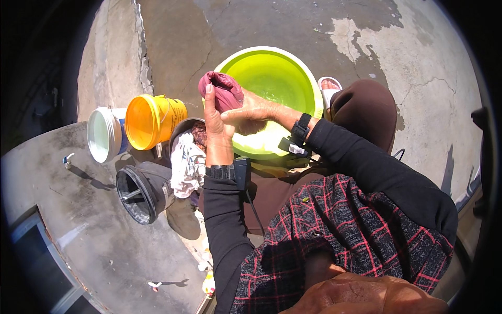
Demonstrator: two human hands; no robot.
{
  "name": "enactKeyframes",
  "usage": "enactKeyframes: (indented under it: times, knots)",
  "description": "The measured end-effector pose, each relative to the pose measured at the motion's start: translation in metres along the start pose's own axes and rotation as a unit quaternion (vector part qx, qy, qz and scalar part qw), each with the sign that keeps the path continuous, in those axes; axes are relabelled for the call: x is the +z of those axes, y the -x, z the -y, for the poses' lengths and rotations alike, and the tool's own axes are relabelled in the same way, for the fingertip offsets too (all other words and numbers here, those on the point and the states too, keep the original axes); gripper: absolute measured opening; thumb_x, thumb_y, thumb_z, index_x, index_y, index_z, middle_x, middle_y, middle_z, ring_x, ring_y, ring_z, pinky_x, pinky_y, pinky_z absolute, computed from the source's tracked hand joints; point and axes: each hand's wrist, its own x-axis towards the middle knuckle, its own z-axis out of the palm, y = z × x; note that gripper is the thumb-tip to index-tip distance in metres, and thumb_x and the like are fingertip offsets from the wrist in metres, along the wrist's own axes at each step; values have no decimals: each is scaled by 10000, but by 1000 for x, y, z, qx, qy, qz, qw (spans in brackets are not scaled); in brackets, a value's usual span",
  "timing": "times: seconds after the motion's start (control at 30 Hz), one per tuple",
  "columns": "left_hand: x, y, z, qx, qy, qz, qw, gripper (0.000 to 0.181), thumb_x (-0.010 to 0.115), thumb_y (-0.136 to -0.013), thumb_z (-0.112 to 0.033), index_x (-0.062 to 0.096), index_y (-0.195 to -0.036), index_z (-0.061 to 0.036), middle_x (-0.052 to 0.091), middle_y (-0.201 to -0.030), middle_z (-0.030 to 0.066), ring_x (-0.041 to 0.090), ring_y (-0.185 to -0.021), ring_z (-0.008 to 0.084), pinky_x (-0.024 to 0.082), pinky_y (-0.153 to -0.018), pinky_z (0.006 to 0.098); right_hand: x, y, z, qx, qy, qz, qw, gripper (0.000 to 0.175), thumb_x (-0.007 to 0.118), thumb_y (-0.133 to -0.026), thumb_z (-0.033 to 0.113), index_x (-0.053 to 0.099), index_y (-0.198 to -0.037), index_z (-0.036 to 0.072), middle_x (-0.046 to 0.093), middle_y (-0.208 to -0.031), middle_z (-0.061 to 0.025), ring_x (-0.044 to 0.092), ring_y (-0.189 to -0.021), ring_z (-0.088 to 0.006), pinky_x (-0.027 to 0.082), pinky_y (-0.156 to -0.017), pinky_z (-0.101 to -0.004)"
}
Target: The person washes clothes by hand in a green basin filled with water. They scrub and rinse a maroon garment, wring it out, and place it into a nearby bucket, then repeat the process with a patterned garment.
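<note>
A wet, dusky pink cloth (221, 91), bunched and twisted, is gripped between both hands above the left rim of a lime-green plastic basin (274, 74). My left hand (218, 125) holds it from the near left side, with one digit pointing up along it. From the right, my right hand (253, 106) closes round the cloth's lower side, its thumb lying towards my left hand. Shallow water shows in the basin, brightly lit near its lower edge. Part of a darker thing under my hands is mostly hidden, and I cannot tell what it is.
A yellow bucket (172, 117), a white bucket (117, 133) and a dark grey bucket (155, 188) stand left of the basin. White cloth (186, 165) hangs over a container beside my left forearm. Wall taps (68, 160) project at the left. My knee (366, 114) is right of the basin.
</note>
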Motion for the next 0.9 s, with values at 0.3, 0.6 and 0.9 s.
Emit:
enactKeyframes:
  times: [0.3, 0.6, 0.9]
  knots:
    - [-7, 7, -28, -66, -284, 28, 956, 835, 496, -918, -686, 426, -1438, -36, 564, -1352, 122, 577, -1190, 227, 476, -988, 374, -20, -3, -5, 163, -156, -49, 973, 621, 762, -775, 137, 508, -1329, 19, 627, -1200, -112, 603, -1091, -197, 487, -979, -349]
    - [-33, -21, -31, 22, -163, -2, 986, 702, 667, -876, -575, 555, -1316, -40, 613, -1276, 93, 550, -1221, 237, 426, -1012, 423, -34, 1, 10, 246, -452, 17, 857, 372, 693, -858, 127, 586, -1188, -4, 708, -1004, -153, 716, -841, -209, 606, -805, -355]
    - [-15, -12, -33, 24, -47, 126, 991, 1114, 694, -664, -778, 359, -1468, -84, 467, -1439, 207, 481, -1312, 357, 387, -1121, 500, -8, 17, 5, 270, -575, 67, 770, 305, 669, -864, 65, 588, -1150, -1, 707, -967, -148, 715, -797, -210, 614, -758, -347]
